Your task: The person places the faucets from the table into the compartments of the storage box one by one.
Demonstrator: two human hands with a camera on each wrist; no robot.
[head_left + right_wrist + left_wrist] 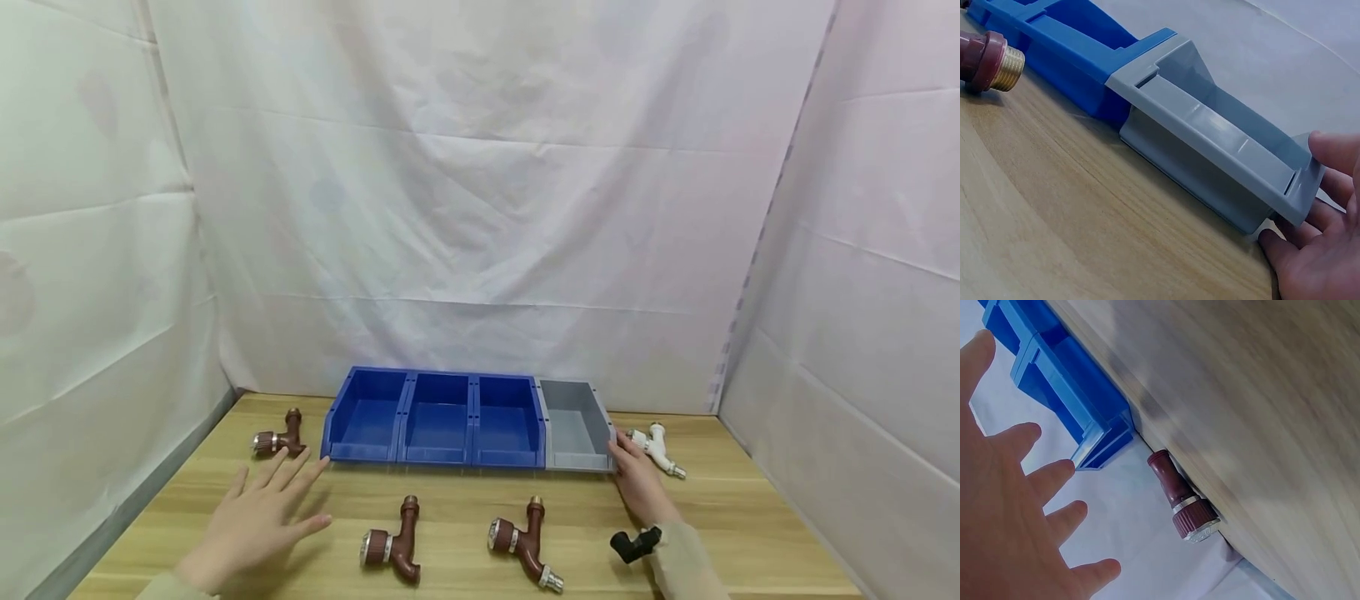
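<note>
Three blue storage bins point(437, 457) and one grey storage bin point(581, 460) stand side by side in a row. My right hand point(641, 483) holds the grey bin's front right corner. In the right wrist view its thumb point(1329, 147) lies over the rim, and the other fingers are against the outer side below. My left hand point(258, 517) is spread with straight fingers, palm down, left of the row, its fingertips near the leftmost blue bin's front corner. A brown tap point(288, 437) lies just beyond those fingertips, its spout partly hidden by them.
Two more brown taps, one plain point(403, 546) and one with a metal nozzle point(530, 546), lie in front of the bins. A black angled fitting point(636, 544) is beside my right forearm. Right of the grey bin lies a white tap point(658, 446). White cloth point(465, 208) surrounds the wooden table point(450, 492).
</note>
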